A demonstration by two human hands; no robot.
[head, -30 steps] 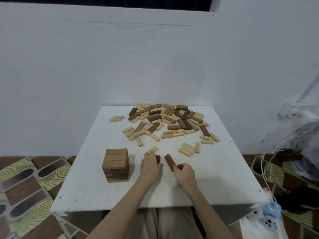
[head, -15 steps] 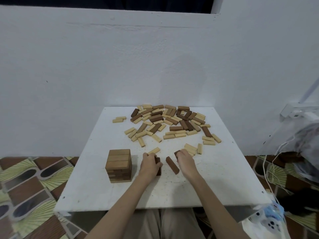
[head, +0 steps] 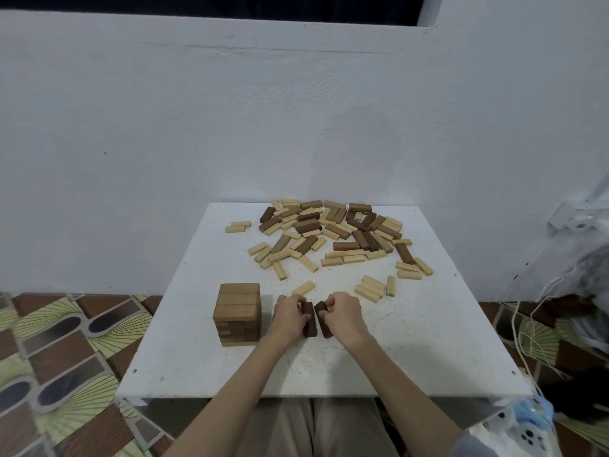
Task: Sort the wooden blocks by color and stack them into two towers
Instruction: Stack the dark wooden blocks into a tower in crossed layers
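A short tower of brown blocks [head: 238, 313] stands on the white table [head: 412, 341] at the front left. Just right of it, my left hand [head: 288, 315] grips a dark brown block [head: 309, 319] lying lengthwise on the table. My right hand [head: 344, 313] pinches a second dark brown block [head: 323, 319] beside the first, the two almost touching side by side. A scattered pile of light and dark blocks [head: 333, 232] covers the far half of the table. One light block [head: 303, 287] lies just beyond my left hand.
A few light blocks [head: 372, 288] lie right of my right hand. Two more [head: 238, 226] sit apart at the far left. A white wall rises behind the table. Cables and bags [head: 560, 291] crowd the right side; patterned floor tiles [head: 66, 341] lie to the left.
My right hand has drawn the slanted dark block in beside the one under my left hand, so the two now lie nearly parallel. The left hand stayed in place.
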